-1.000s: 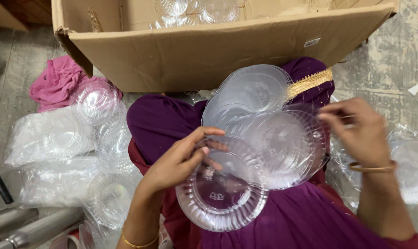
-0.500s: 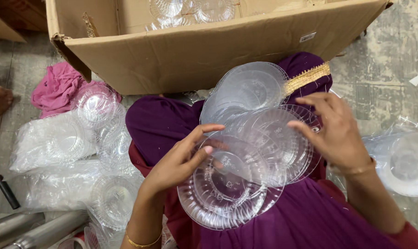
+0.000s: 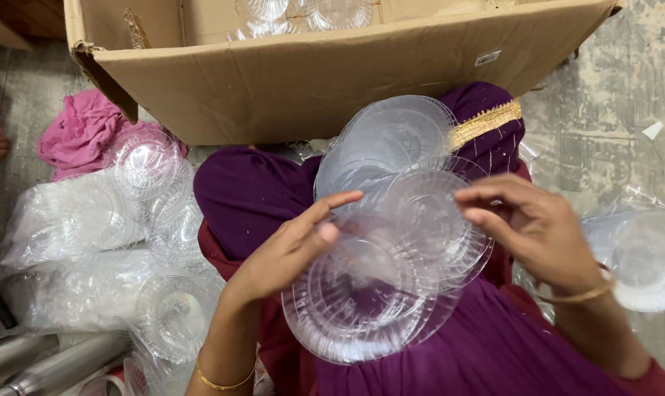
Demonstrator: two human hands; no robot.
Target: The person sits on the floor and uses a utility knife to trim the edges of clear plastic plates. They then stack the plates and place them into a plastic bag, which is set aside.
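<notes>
Over my lap in purple cloth (image 3: 244, 191), my left hand (image 3: 292, 246) grips a stack of clear plastic bowls (image 3: 358, 301) by its near rim, thumb on top. My right hand (image 3: 534, 227) pinches the rim of another clear plastic bowl (image 3: 428, 213) that overlaps the stack from the right. More clear bowls (image 3: 395, 136) lie on my knee just beyond them.
A large open cardboard box (image 3: 288, 81) with bowls inside stands ahead. Bagged bowl stacks (image 3: 90, 220) and loose bowls (image 3: 145, 158) lie at left beside pink cloth (image 3: 79, 132). Another bagged stack (image 3: 640, 253) sits at right. Metal tubes (image 3: 46, 363) lie bottom left.
My right hand has moved left and closed on the upper bowl's rim, bringing it over the stack. My left hand has shifted its fingers on the stack.
</notes>
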